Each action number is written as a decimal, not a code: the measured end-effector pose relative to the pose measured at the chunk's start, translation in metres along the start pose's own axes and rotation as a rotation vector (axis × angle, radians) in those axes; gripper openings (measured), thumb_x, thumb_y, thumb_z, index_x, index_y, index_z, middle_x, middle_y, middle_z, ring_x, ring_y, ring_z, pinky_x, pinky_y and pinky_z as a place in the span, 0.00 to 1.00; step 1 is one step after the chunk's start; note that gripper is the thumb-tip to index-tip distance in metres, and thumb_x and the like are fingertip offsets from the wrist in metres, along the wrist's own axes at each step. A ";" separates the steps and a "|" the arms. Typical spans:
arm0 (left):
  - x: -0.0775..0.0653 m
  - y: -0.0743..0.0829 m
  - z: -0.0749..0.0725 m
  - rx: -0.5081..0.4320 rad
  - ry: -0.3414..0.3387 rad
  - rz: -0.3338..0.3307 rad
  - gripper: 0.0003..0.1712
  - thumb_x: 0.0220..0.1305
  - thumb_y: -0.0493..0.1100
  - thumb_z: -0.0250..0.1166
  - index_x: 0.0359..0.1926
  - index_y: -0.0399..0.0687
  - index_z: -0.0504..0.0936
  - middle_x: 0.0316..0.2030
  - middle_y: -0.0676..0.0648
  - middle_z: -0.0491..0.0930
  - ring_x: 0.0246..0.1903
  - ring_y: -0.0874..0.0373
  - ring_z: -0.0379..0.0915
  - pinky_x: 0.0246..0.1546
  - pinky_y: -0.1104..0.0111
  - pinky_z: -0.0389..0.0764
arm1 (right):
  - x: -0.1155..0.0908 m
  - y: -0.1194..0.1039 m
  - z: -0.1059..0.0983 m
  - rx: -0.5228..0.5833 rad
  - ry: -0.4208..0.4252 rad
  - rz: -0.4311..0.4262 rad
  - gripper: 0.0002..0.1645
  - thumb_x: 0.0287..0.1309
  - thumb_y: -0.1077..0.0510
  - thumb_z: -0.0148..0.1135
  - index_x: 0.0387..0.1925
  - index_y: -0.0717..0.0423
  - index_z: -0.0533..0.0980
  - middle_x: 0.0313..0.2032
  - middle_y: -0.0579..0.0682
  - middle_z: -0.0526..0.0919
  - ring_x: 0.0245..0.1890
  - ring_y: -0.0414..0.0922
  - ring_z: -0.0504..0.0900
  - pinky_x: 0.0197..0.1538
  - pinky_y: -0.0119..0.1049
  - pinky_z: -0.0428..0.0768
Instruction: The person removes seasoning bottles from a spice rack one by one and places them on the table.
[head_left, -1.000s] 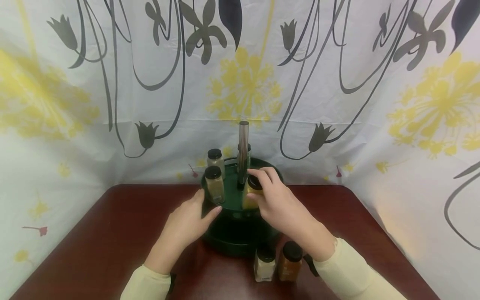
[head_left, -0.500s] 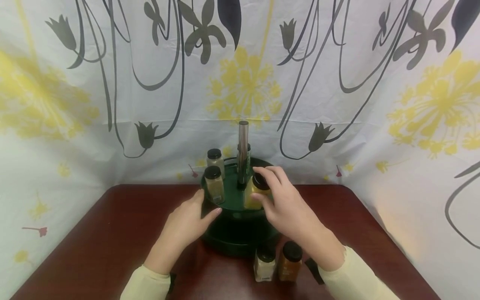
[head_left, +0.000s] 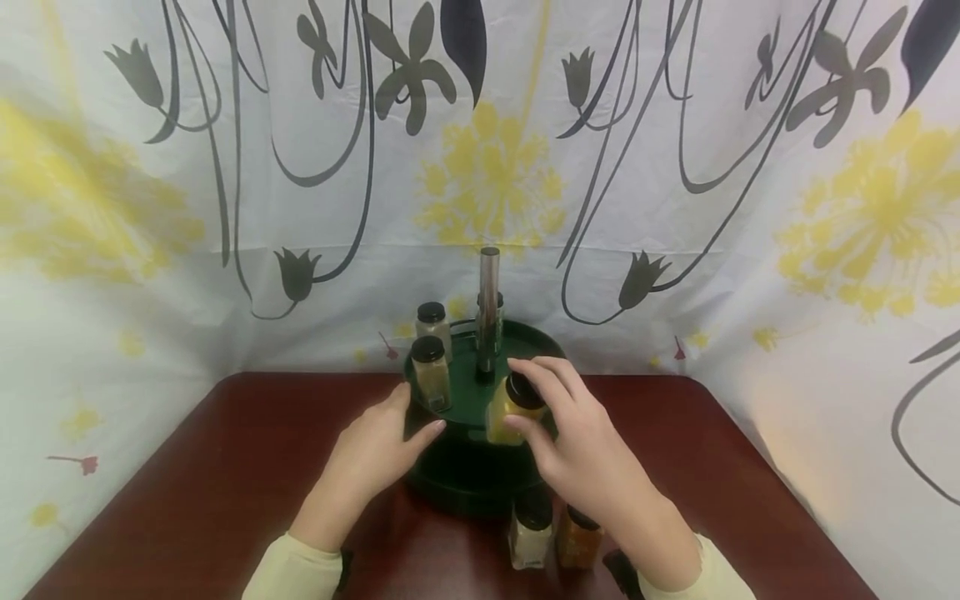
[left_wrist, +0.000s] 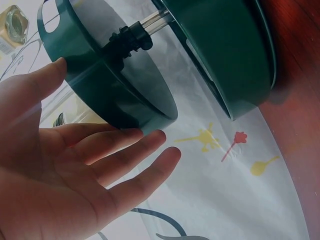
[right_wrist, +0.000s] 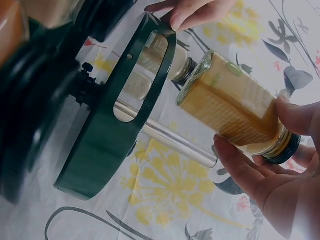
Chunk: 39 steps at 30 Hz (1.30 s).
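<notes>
My right hand (head_left: 592, 450) pinches a spice jar of yellow powder (head_left: 504, 423) with a black lid, between thumb and fingers. In the right wrist view, this jar (right_wrist: 230, 102) is tilted and held apart from the upper tray's rim. My left hand (head_left: 371, 446) touches the left side of the green two-tier turntable (head_left: 468, 400). The left wrist view shows its thumb and rather straight fingers along the upper tray's wall (left_wrist: 90, 65). A jar of tan powder (head_left: 432, 383) stands on that tray beside the left hand.
Behind stand a pale jar (head_left: 437, 333) and another jar (head_left: 499, 321), partly hidden by the metal post (head_left: 488, 308). Before the turntable, a cream jar (head_left: 529, 543) and an orange-brown jar (head_left: 576, 548) stand on the dark red table (head_left: 225, 483). A patterned curtain (head_left: 337, 208) hangs behind.
My right hand has drawn the yellow jar off the upper tray, toward me and slightly right. My left hand stays at the turntable's left side. The view has shifted a little.
</notes>
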<state>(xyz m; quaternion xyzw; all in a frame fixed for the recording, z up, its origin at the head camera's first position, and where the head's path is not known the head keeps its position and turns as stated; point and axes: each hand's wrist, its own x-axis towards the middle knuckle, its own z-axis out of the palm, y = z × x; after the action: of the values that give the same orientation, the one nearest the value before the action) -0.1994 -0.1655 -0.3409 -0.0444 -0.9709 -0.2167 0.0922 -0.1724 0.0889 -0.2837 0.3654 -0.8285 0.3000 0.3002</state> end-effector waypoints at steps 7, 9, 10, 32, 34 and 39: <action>0.000 0.000 0.001 0.009 0.000 0.007 0.53 0.60 0.72 0.55 0.73 0.42 0.56 0.66 0.40 0.65 0.57 0.45 0.70 0.48 0.47 0.77 | -0.006 0.002 -0.003 0.026 0.032 0.021 0.37 0.55 0.56 0.70 0.65 0.46 0.68 0.57 0.43 0.71 0.52 0.38 0.73 0.49 0.37 0.79; -0.001 -0.001 0.001 0.013 0.001 0.003 0.52 0.60 0.72 0.56 0.73 0.42 0.57 0.66 0.40 0.66 0.57 0.45 0.70 0.48 0.47 0.77 | -0.007 0.002 -0.004 0.030 0.030 0.027 0.37 0.54 0.56 0.70 0.65 0.45 0.68 0.57 0.42 0.71 0.52 0.37 0.73 0.48 0.37 0.79; -0.001 -0.001 0.001 0.013 0.002 0.002 0.52 0.60 0.72 0.56 0.73 0.43 0.57 0.66 0.40 0.66 0.57 0.45 0.70 0.48 0.47 0.77 | -0.007 0.001 -0.005 0.030 0.026 0.028 0.36 0.54 0.55 0.70 0.65 0.44 0.69 0.57 0.42 0.71 0.51 0.37 0.73 0.48 0.37 0.79; 0.002 -0.004 0.002 0.025 0.015 0.029 0.51 0.59 0.71 0.58 0.73 0.44 0.58 0.65 0.41 0.68 0.56 0.46 0.72 0.48 0.47 0.77 | -0.014 -0.005 -0.004 0.089 -0.273 0.024 0.29 0.54 0.47 0.70 0.58 0.39 0.72 0.49 0.32 0.72 0.45 0.29 0.74 0.43 0.32 0.80; 0.002 -0.004 0.001 0.025 0.007 0.027 0.51 0.60 0.71 0.58 0.73 0.44 0.58 0.65 0.41 0.67 0.57 0.46 0.71 0.49 0.47 0.77 | -0.015 -0.005 -0.002 0.075 -0.317 0.041 0.28 0.53 0.46 0.70 0.56 0.40 0.73 0.47 0.31 0.72 0.41 0.29 0.74 0.41 0.30 0.80; 0.001 -0.003 -0.001 0.022 -0.012 0.015 0.52 0.60 0.71 0.57 0.73 0.43 0.58 0.67 0.40 0.65 0.58 0.45 0.69 0.50 0.46 0.75 | -0.016 -0.006 -0.002 0.029 -0.376 0.060 0.27 0.53 0.42 0.69 0.54 0.39 0.73 0.45 0.29 0.72 0.34 0.27 0.74 0.37 0.28 0.79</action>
<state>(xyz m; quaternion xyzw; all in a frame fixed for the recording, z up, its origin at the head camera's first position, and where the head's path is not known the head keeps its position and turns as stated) -0.2005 -0.1683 -0.3409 -0.0522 -0.9734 -0.2049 0.0884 -0.1583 0.0942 -0.2924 0.3946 -0.8760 0.2472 0.1255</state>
